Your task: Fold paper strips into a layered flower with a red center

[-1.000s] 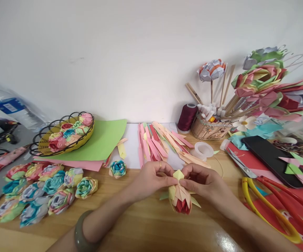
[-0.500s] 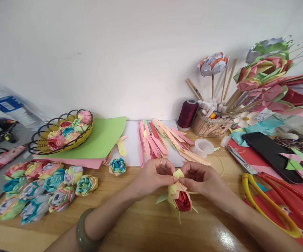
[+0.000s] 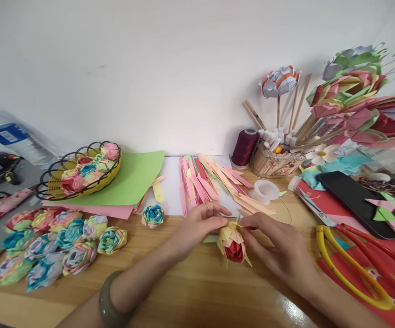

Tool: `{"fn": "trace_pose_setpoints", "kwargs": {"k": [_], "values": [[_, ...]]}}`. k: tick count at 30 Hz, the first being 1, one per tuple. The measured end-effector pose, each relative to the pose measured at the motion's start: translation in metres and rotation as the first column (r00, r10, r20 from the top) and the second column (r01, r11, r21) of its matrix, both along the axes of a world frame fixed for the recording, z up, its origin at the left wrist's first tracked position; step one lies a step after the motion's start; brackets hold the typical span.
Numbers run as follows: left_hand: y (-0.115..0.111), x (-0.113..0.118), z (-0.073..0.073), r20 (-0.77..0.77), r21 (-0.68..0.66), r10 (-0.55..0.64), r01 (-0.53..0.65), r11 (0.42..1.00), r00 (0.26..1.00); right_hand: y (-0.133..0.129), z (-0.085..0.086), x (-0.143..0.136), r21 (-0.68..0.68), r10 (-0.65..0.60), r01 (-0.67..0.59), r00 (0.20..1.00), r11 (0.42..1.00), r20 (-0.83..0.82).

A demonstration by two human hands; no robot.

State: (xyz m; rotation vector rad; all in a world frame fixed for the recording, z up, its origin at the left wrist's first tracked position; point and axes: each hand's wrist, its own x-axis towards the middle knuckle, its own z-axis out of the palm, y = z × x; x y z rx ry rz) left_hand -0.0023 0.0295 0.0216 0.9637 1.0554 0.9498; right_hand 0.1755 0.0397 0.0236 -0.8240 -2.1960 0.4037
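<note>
A folded paper flower [image 3: 233, 246] with a red centre and pale yellow and peach outer petals is between my hands, its red opening facing me. Thin green and yellow tips stick out around it. My left hand [image 3: 207, 224], wearing a ring, pinches at the flower's upper left edge with thumb and fingertips. On the other side my right hand [image 3: 275, 241] has its thumb and fingers apart beside the flower's upper right petals. Behind both hands lie folded paper strips [image 3: 200, 182] in pink, red and peach.
Finished paper flowers [image 3: 70, 233] cover the left of the table [image 3: 170, 291], below a yellow basket [image 3: 112, 178]. Scissors [image 3: 371, 278], a phone [image 3: 347, 196], a thread spool [image 3: 245, 148] and a stick holder [image 3: 275, 161] stand or lie to the right.
My right hand's fingers have spread and moved off the top petal they were pinching. The flower has shifted slightly up and left, and its top yellow petal now lies lower.
</note>
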Motion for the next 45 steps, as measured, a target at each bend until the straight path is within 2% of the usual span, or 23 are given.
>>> {"fn": "trace_pose_setpoints", "kwargs": {"k": [2, 4, 7, 9, 12, 13, 15, 16, 18, 20, 23, 26, 28, 30, 35, 39, 45], "values": [[-0.002, -0.001, -0.002, -0.01, 0.016, -0.073, 0.073, 0.997, 0.997, 0.0, -0.001, 0.002, 0.154, -0.024, 0.02, 0.999, 0.988, 0.027], [-0.003, -0.001, -0.002, -0.006, 0.014, -0.193, 0.193, 0.981, 0.981, 0.001, -0.003, 0.005, 0.246, -0.032, 0.022, 0.999, 0.969, 0.037], [-0.005, -0.001, 0.002, 0.025, 0.041, -0.353, 0.352, 0.935, 0.935, 0.001, -0.005, 0.007, 0.302, 0.001, -0.016, 0.999, 0.953, 0.052], [-0.006, 0.0, 0.005, -0.019, 0.081, -0.382, 0.382, 0.921, 0.924, 0.0, -0.005, 0.007, 0.302, 0.034, -0.049, 0.998, 0.952, 0.055], [-0.007, 0.003, 0.007, -0.132, 0.133, -0.263, 0.28, 0.951, 0.956, -0.003, 0.0, 0.004, 0.21, 0.013, -0.008, 1.0, 0.978, -0.022], [-0.007, 0.003, 0.006, -0.181, 0.169, -0.194, 0.225, 0.96, 0.964, -0.004, 0.003, 0.002, 0.126, -0.023, 0.03, 0.998, 0.992, -0.059], [-0.006, 0.005, 0.002, -0.292, 0.263, -0.051, 0.131, 0.956, 0.955, -0.004, 0.009, -0.001, -0.149, -0.1, 0.086, 0.991, 0.985, -0.084], [-0.006, 0.005, 0.0, -0.338, 0.306, 0.007, 0.103, 0.946, 0.941, -0.004, 0.011, -0.003, -0.306, -0.114, 0.087, 0.991, 0.948, -0.072], [-0.005, 0.006, -0.004, -0.383, 0.364, 0.071, 0.08, 0.928, 0.921, -0.001, 0.015, -0.005, -0.561, -0.095, 0.049, 0.994, 0.826, -0.054], [-0.005, 0.007, -0.006, -0.388, 0.403, 0.088, 0.083, 0.911, 0.917, 0.002, 0.017, -0.007, -0.714, -0.075, -0.009, 0.993, 0.7, -0.086], [-0.004, 0.007, -0.007, -0.395, 0.446, 0.074, 0.121, 0.887, 0.916, 0.007, 0.017, -0.007, -0.846, -0.06, -0.11, 0.984, 0.522, -0.166], [-0.003, 0.007, -0.007, -0.396, 0.432, 0.069, 0.119, 0.894, 0.916, 0.009, 0.015, -0.006, -0.917, -0.076, -0.213, 0.965, 0.337, -0.252], [-0.003, 0.008, -0.006, -0.381, 0.411, 0.074, 0.097, 0.906, 0.921, 0.009, 0.014, -0.005, -0.93, -0.127, -0.269, 0.943, 0.252, -0.307], [-0.003, 0.009, -0.006, -0.359, 0.393, 0.068, 0.085, 0.916, 0.931, 0.009, 0.012, -0.005, -0.931, -0.175, -0.289, 0.928, 0.224, -0.33], [-0.003, 0.011, -0.003, -0.265, 0.318, 0.047, 0.042, 0.947, 0.963, 0.008, 0.012, -0.007, -0.942, -0.225, -0.237, 0.93, 0.236, -0.29], [-0.004, 0.011, -0.004, -0.166, 0.267, 0.053, -0.007, 0.964, 0.985, 0.008, 0.01, -0.008, -0.95, -0.232, -0.231, 0.932, 0.209, -0.278], [-0.005, 0.013, -0.005, -0.079, 0.306, 0.096, -0.068, 0.95, 0.992, 0.009, 0.008, -0.007, -0.954, -0.213, -0.236, 0.938, 0.186, -0.274]]}}
